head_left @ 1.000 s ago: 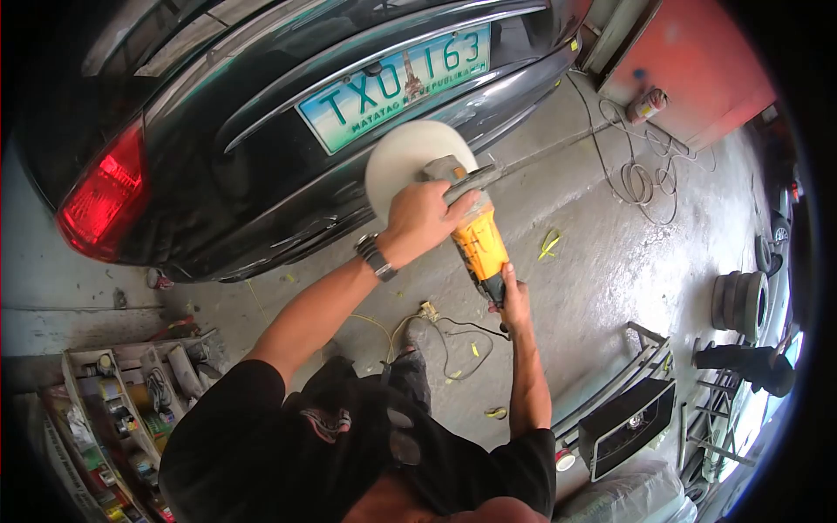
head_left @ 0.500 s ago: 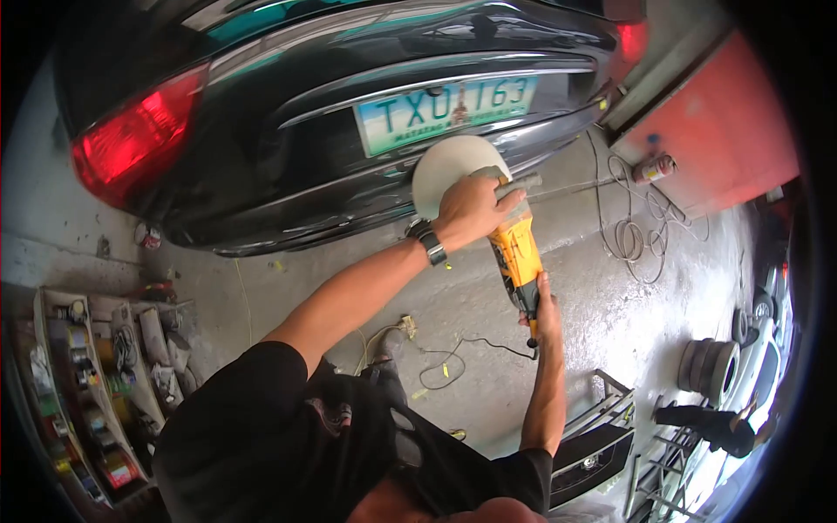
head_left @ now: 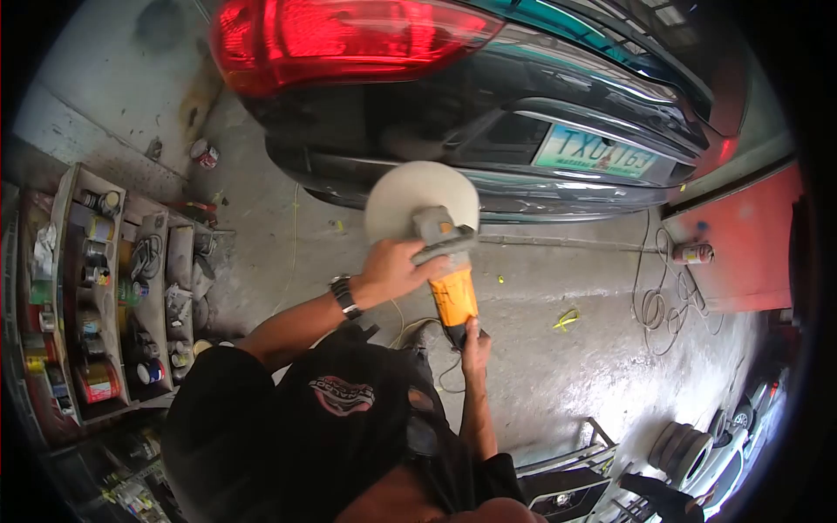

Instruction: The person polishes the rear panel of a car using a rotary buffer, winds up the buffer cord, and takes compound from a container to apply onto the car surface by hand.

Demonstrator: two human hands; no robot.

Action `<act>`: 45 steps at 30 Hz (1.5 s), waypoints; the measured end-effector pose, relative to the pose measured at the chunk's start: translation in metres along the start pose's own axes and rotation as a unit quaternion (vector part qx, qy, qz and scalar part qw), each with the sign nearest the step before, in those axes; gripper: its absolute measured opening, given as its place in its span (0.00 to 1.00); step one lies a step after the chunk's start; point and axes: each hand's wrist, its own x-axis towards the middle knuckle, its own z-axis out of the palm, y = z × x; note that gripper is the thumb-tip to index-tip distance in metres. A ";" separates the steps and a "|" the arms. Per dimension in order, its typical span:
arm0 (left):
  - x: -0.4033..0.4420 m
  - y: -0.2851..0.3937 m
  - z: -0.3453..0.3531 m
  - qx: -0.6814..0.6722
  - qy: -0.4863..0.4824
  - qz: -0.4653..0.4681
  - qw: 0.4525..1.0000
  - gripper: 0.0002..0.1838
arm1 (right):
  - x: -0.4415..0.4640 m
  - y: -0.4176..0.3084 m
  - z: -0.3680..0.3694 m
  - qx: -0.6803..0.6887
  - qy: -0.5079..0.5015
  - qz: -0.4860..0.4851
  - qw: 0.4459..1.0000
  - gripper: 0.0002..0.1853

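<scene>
A yellow and black power polisher (head_left: 455, 296) with a round white pad (head_left: 423, 193) is held in front of a dark car's rear bumper (head_left: 349, 166). My left hand (head_left: 392, 272), with a watch at its wrist, is wrapped round the grey handle near the polisher's head. Around the black rear end of the tool my right hand (head_left: 475, 350) is closed. The pad overlaps the lower bumper in view; whether it touches cannot be made out. Above are the red tail light (head_left: 349, 37) and the licence plate (head_left: 602, 152).
Shelves (head_left: 122, 296) with cans and tools stand at left. A hose (head_left: 656, 305) lies coiled by a red panel (head_left: 750, 253) and a red can (head_left: 693, 254). Stacked tyres (head_left: 680, 451), a metal frame (head_left: 575, 462) and a person in dark clothes (head_left: 658, 497) are at lower right.
The view has shifted toward the car's left side, and the tail light looks larger. The polisher has moved along the bumper from near the plate, with both hands still on it.
</scene>
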 end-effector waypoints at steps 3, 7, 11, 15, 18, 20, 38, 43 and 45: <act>-0.030 -0.040 -0.059 -0.008 0.017 -0.010 1.000 0.19 | -0.024 -0.037 0.062 -0.101 -0.010 0.005 0.995 0.37; -0.051 -0.079 -0.125 -0.028 0.064 -0.033 0.997 0.14 | -0.025 -0.038 0.143 -0.188 -0.038 0.035 0.981 0.42; -0.078 -0.111 -0.172 -0.008 0.112 -0.076 0.991 0.17 | -0.036 -0.077 0.191 -0.199 -0.120 0.029 0.972 0.47; -0.108 -0.118 -0.183 0.044 0.093 -0.128 0.987 0.16 | -0.029 -0.062 0.196 -0.174 -0.215 -0.055 0.959 0.49; -0.126 -0.104 -0.164 0.047 0.080 -0.135 0.986 0.16 | -0.028 -0.033 0.185 -0.139 -0.291 -0.026 0.946 0.50; -0.132 -0.095 -0.142 0.031 0.068 -0.134 0.988 0.15 | -0.039 -0.009 0.173 -0.088 -0.312 0.001 0.946 0.50; -0.028 0.008 0.131 0.065 -0.240 0.147 0.957 0.13 | -0.030 0.213 0.096 0.312 0.011 0.067 0.948 0.32; -0.001 -0.016 0.220 0.053 -0.271 0.199 0.940 0.16 | 0.061 0.247 0.064 0.266 0.173 -0.042 0.947 0.40; 0.005 -0.023 0.245 0.045 -0.240 0.252 0.936 0.19 | 0.095 0.243 0.047 0.211 0.217 -0.083 0.949 0.41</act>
